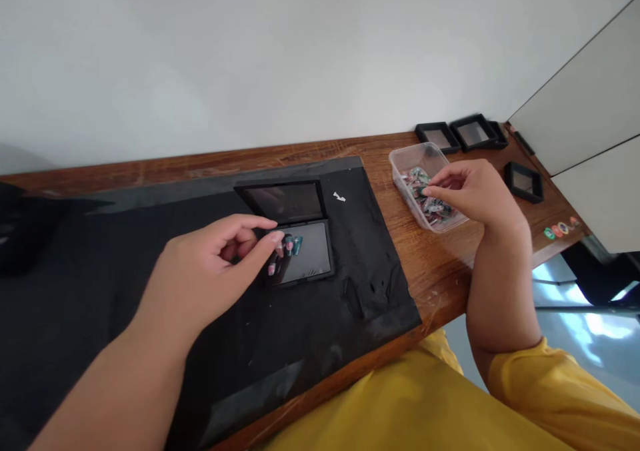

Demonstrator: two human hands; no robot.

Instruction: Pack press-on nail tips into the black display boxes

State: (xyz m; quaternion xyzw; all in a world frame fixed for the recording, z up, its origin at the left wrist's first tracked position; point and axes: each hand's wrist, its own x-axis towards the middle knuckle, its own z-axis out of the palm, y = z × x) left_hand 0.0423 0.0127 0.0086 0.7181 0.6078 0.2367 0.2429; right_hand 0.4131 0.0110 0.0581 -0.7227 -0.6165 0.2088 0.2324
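My left hand [210, 264] is at the left side of an open black case [329, 251], its thumb and index fingertips slightly apart. I see nothing between them. Inside the case several small glossy pieces, apparently press-on nails [289, 244] in teal and pink, lie near my thumb tip. The lid is tilted back toward the wall. To the right, my right hand [467, 188] reaches over a clear plastic tub [397, 184], pinching a small green press-on nail [424, 190] by the look of it. Many similar mixed-colour pieces [433, 208] fill the tub.
A black mat [310, 331] covers much of the wooden table [435, 284]. Several black window-lidded cases [473, 132] sit at the back right, and another case [524, 181] nearer. Small coloured round items [557, 230] lie at the right edge. White scraps [339, 197] rest on the mat.
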